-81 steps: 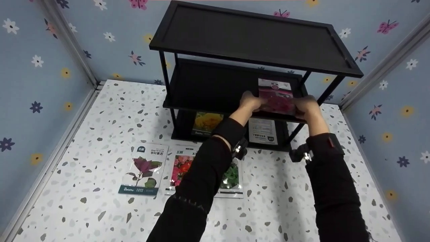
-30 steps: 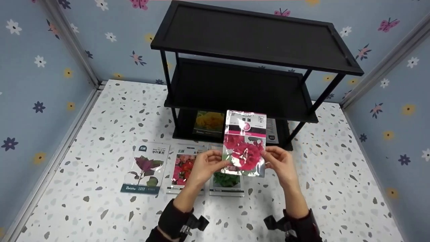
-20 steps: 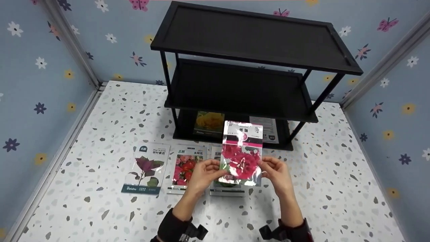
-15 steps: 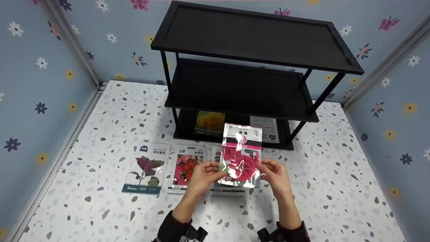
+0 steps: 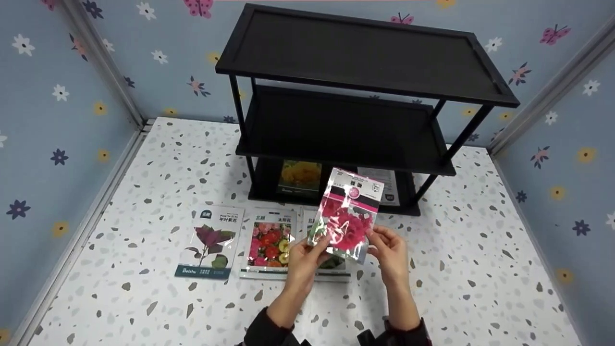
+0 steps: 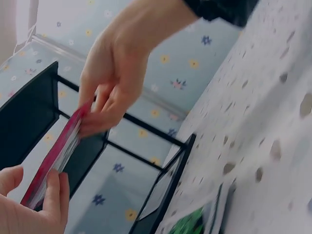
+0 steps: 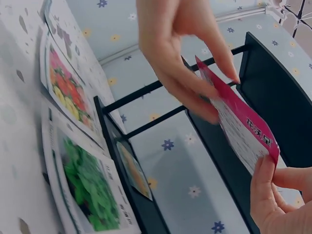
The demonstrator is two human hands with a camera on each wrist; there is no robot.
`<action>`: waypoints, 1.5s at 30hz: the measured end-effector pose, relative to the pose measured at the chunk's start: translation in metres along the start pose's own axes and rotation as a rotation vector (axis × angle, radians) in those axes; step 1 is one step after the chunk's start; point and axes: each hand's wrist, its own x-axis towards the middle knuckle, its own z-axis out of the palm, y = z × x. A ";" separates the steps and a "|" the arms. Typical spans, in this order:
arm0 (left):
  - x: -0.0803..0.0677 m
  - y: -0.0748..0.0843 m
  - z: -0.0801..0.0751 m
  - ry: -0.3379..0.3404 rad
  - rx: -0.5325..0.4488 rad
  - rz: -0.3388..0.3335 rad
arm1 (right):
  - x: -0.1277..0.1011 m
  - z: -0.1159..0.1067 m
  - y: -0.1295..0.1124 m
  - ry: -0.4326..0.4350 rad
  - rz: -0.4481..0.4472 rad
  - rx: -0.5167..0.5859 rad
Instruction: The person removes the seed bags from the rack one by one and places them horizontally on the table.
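Note:
Both hands hold a pink-flower seed packet in front of the black rack, above the packets on the table. It is tilted, its top leaning right in the head view. My left hand grips the lower left corner, thumb over the front and fingers behind. My right hand pinches the right edge near the bottom. In the right wrist view the packet shows its printed back. Below it, a green-leaf seed packet is partly covered in the head view. Beside that lies a red-flower seed packet.
A purple-leaf seed packet lies at the left of the row on the speckled table. The black three-tier rack stands behind. Its bottom tier bears a yellow-flower packet and a white packet with printed text.
The pink-flower packet has come off the rack's middle tier and moved toward me in both hands. Since half a second ago it has tilted to the right, and my left hand has shifted right.

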 end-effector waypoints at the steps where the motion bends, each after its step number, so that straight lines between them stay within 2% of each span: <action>1: 0.000 -0.006 0.001 0.009 -0.008 0.018 | -0.005 0.006 -0.007 0.019 -0.003 -0.006; 3: 0.001 -0.019 0.001 0.013 -0.021 0.062 | -0.004 0.001 0.007 0.018 -0.015 0.044; 4: 0.004 -0.030 -0.002 0.007 -0.028 0.090 | -0.002 -0.005 0.020 0.016 -0.023 0.050; 6: 0.004 -0.040 -0.003 0.010 -0.027 0.121 | 0.004 -0.017 0.047 0.006 -0.037 0.056; 10: -0.001 -0.035 0.003 0.098 0.034 0.077 | 0.007 -0.027 0.070 0.031 -0.004 -0.015; 12: -0.005 -0.025 0.007 0.141 0.070 0.037 | 0.005 -0.024 0.064 0.013 0.028 -0.025; 14: -0.006 -0.016 0.009 0.163 0.095 -0.002 | 0.000 -0.017 0.047 -0.025 0.050 -0.028; 19: -0.004 -0.003 0.001 0.092 0.131 -0.057 | -0.011 0.007 -0.016 -0.099 0.165 0.013; 22: -0.003 0.005 -0.007 0.018 0.159 -0.077 | -0.006 0.008 -0.036 -0.086 0.251 0.010; 24: -0.004 0.010 -0.012 -0.027 0.194 -0.093 | -0.002 0.005 -0.042 -0.073 0.284 0.006; 30: -0.004 0.022 -0.027 -0.156 0.331 -0.139 | 0.008 -0.013 -0.045 -0.081 0.304 -0.047; 32: -0.004 0.027 -0.032 -0.189 0.366 -0.154 | 0.010 -0.019 -0.044 -0.100 0.310 -0.061; 36: -0.004 0.035 -0.039 -0.236 0.374 -0.193 | 0.010 -0.028 -0.044 -0.170 0.311 -0.085; 39: -0.003 0.039 -0.041 -0.234 0.384 -0.205 | 0.008 -0.030 -0.043 -0.215 0.307 -0.093; 41: -0.002 0.038 -0.040 -0.203 0.364 -0.204 | 0.007 -0.029 -0.042 -0.204 0.301 -0.079; 43: -0.001 0.037 -0.037 -0.151 0.281 -0.198 | 0.005 -0.027 -0.042 -0.162 0.291 -0.056; 45: 0.000 0.035 -0.032 -0.085 0.140 -0.166 | 0.004 -0.023 -0.040 -0.106 0.272 -0.034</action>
